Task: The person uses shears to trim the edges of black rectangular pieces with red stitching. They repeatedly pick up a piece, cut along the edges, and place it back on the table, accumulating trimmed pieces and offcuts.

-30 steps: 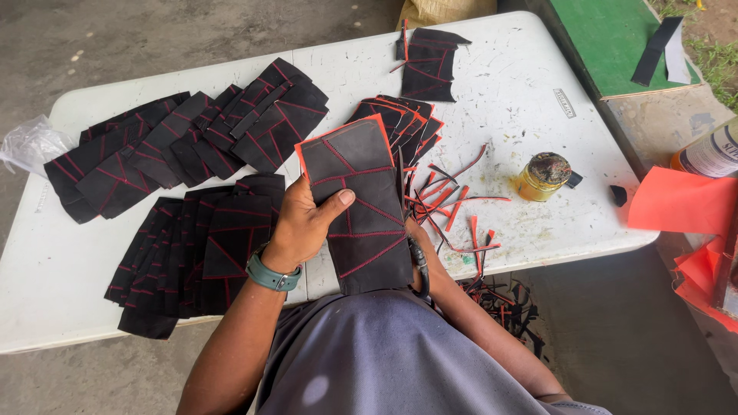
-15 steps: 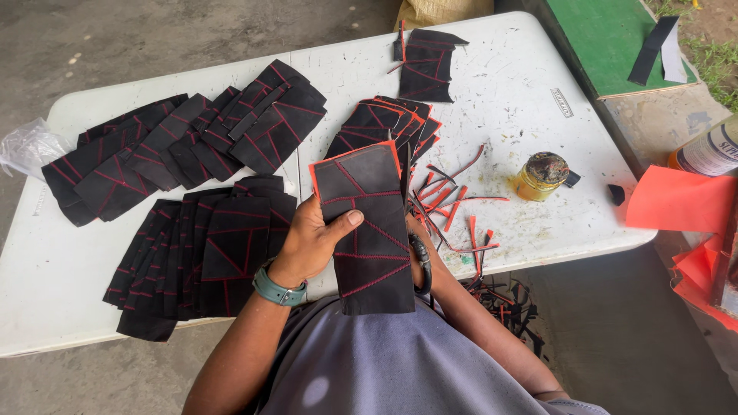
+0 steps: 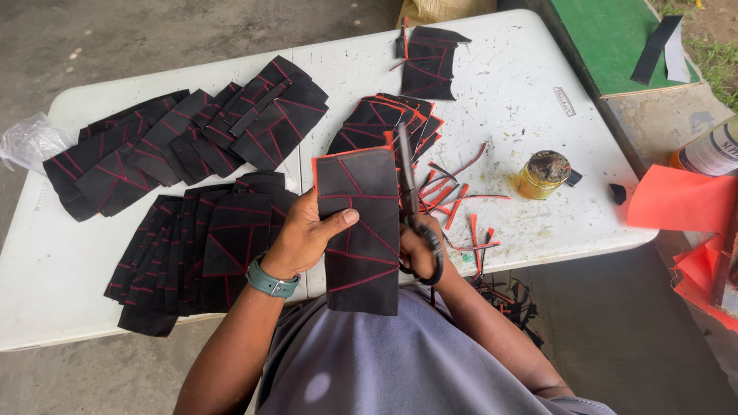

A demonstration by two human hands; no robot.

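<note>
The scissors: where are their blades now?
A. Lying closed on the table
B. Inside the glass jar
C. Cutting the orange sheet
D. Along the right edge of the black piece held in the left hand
D: the right hand holds the scissors with the blades running up the right edge of the black piece, which the left hand grips.

Left hand [image 3: 307, 234] gripping thumb-over, right hand [image 3: 419, 246] closed, both raised

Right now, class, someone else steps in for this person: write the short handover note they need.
Left hand holds a black panel with red lines upright over the lap. Right hand works scissors, blades along the panel's right edge. The top and left edges show an orange border; the right edge is being cut. Red strips lie on the white table beside a yellow jar. Stacks of panels sit left; an orange-edged stack sits ahead.
</note>
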